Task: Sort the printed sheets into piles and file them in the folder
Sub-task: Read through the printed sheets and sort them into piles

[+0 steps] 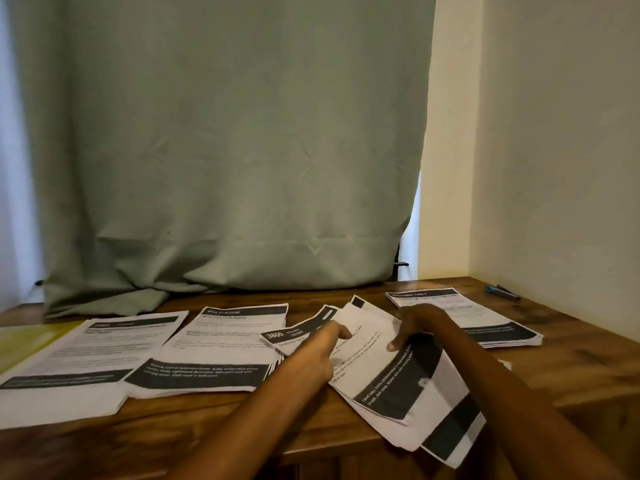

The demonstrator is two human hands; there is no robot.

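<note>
We find bare table [571, 372] at the right of the frame. Paper piles [221, 344] fill the centre and left, and a curtain [214, 140] closes off the far edge.

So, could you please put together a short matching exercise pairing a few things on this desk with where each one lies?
Things:
1. blue pen
2. yellow-green folder
3. loose stack of sheets
4. pile headed MULTI-ROOM

Places:
A. far left edge of the wooden desk
B. under the left hand and right hand, overhanging the front edge
C. far right corner, near the wall
D. second pile from the left

Pairs: 1-C, 2-A, 3-B, 4-D
</note>
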